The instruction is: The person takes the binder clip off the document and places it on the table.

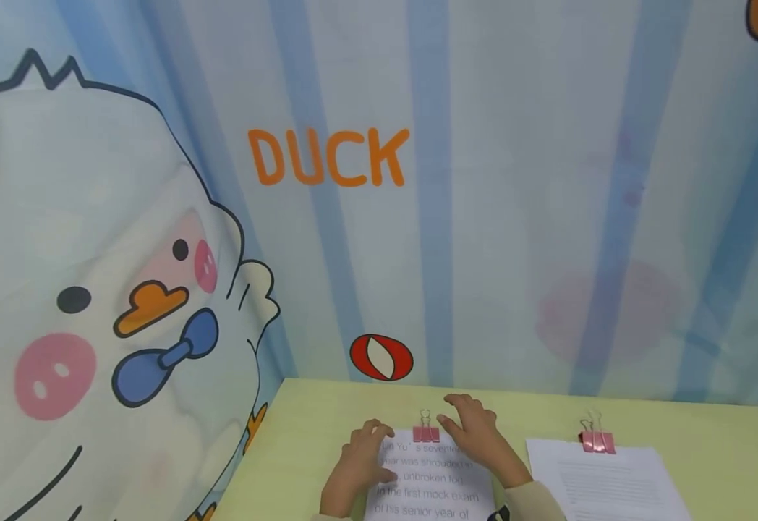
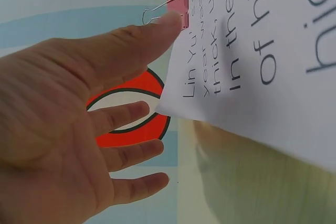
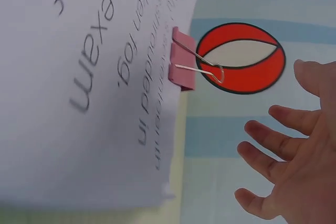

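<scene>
A stack of printed paper [image 1: 427, 488] with large text lies on the table, a pink binder clip [image 1: 426, 434] gripping its top edge with the wire handles standing up. At the stack's left edge hovers my left hand [image 1: 359, 463], its fingers spread and loosely bent. My right hand [image 1: 479, 438] is over the upper right corner, fingers apart, close to the clip. In the left wrist view the left thumb [image 2: 142, 48] overlaps the clip in the line of sight; contact cannot be told. The right wrist view shows the right palm [image 3: 304, 166] holding nothing.
To the right lies a second stack of paper [image 1: 607, 485] with smaller print, held by another pink binder clip [image 1: 597, 441]. The pale yellow table [image 1: 314, 412] meets a striped blue curtain [image 1: 516, 217] with a duck picture and a red ball print [image 1: 359, 354].
</scene>
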The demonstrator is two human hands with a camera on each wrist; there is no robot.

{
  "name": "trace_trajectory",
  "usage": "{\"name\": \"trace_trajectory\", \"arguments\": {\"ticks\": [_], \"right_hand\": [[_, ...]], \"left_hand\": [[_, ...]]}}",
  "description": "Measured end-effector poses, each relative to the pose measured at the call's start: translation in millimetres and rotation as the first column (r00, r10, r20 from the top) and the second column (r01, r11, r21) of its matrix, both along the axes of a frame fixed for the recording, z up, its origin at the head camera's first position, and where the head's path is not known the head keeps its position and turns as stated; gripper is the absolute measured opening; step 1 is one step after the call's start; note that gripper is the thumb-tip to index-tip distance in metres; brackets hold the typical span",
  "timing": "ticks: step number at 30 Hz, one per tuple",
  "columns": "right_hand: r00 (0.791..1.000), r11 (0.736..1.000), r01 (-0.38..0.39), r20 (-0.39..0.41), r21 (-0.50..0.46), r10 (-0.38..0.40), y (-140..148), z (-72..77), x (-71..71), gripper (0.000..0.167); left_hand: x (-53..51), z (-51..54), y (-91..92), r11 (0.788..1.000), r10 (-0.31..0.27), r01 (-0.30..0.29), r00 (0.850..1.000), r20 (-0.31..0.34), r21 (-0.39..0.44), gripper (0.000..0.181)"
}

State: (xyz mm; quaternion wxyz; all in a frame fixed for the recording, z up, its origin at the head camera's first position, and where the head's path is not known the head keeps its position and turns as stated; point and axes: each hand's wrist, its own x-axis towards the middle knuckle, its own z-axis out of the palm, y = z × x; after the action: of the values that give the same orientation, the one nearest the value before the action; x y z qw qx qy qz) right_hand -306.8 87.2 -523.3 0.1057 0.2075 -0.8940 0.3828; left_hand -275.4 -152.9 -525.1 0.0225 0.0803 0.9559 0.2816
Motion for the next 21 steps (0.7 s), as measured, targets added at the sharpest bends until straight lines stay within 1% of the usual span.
{"name": "trace_trajectory", "arguments": {"ticks": [2,4,7,10,11,14,17,19,21], "right_hand": [[0.999,1.0,-0.018,0.027,-0.006,0.018,-6.2,-4.8,-5.5,0.04],[0.999,1.0,-0.017,0.046,-0.018,0.018,-11.1,-9.5,-10.1,0.042],[0.998,1.0,0.02,0.054,-0.002,-0.019,-16.3,-16.7,-15.5,0.042],[0.995,0.998,0.044,0.092,0.038,-0.047,-19.7,-24.3,-19.6,0.042],[0.993,0.998,0.042,0.106,0.046,-0.046,-20.8,-26.1,-20.6,0.042],[0.989,0.999,0.025,0.145,0.048,-0.032,-23.4,-30.0,-23.9,0.041],[0.987,0.999,0.014,0.161,0.039,-0.02,-26.4,-30.5,-27.6,0.04],[0.985,0.999,0.008,0.17,0.036,-0.014,-28.7,-30.8,-30.0,0.038],[0.986,0.999,-0.004,0.169,0.039,-0.003,-31.2,-33.0,-33.0,0.035]], "left_hand": [[-0.1,-1.0,1.1,1.0,-0.003,0.003,1.0,0.008,-0.024,0.06],[-0.6,-2.0,2.8,0.999,-0.014,0.014,1.0,0.011,-0.052,0.063],[-1.2,-2.6,7.5,0.995,-0.041,0.041,0.999,0.013,-0.085,0.066],[0.0,-3.3,12.7,0.993,-0.05,0.054,0.998,0.04,-0.103,0.068],[0.4,-3.7,14.1,0.992,-0.047,0.053,0.998,0.05,-0.114,0.068],[0.8,-5.4,15.8,0.991,-0.02,0.034,0.994,0.106,-0.129,0.07],[0.2,-7.6,14.9,0.99,-0.002,0.021,0.991,0.134,-0.141,0.072],[-0.3,-8.5,13.5,0.989,0.003,0.018,0.99,0.141,-0.146,0.073],[-0.3,-9.4,11.9,0.987,-0.003,0.024,0.991,0.132,-0.162,0.072]]}}
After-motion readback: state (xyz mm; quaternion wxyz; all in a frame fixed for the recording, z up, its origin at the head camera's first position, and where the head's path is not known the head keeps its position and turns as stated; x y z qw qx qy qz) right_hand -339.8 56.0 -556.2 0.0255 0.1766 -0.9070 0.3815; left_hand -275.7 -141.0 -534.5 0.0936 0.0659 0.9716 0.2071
